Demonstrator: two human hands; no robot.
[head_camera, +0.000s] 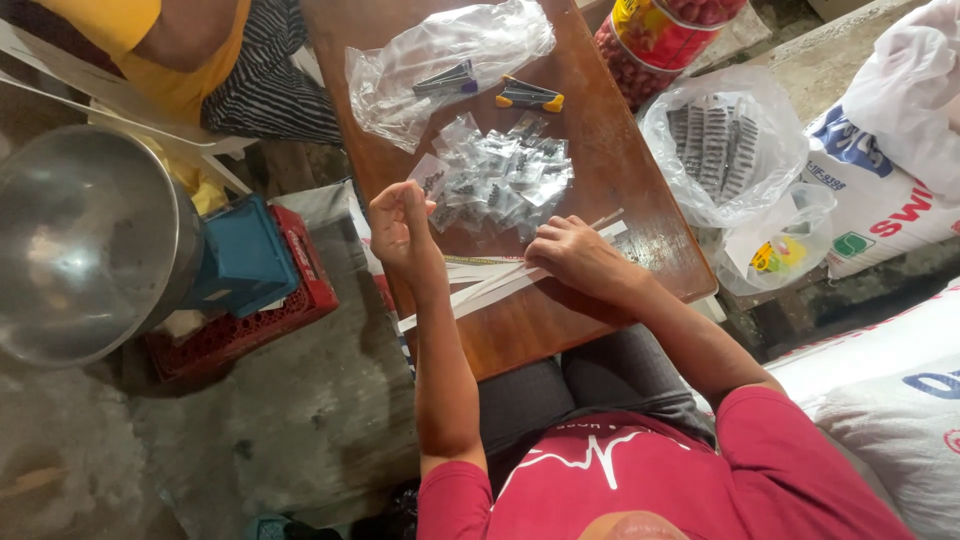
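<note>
At table (560, 330), left hand (400, 225) pinches small packet (428, 180); right hand (575, 255) on strips (480, 290).

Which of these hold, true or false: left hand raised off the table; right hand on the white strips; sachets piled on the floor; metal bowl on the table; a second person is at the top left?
1. The left hand is raised off the table. True.
2. The right hand rests on the white strips. True.
3. The sachets are piled on the floor. False: they lie on the table.
4. The metal bowl sits on the table. False: it is on a blue scale beside it.
5. A second person sits at top left. True.
</note>
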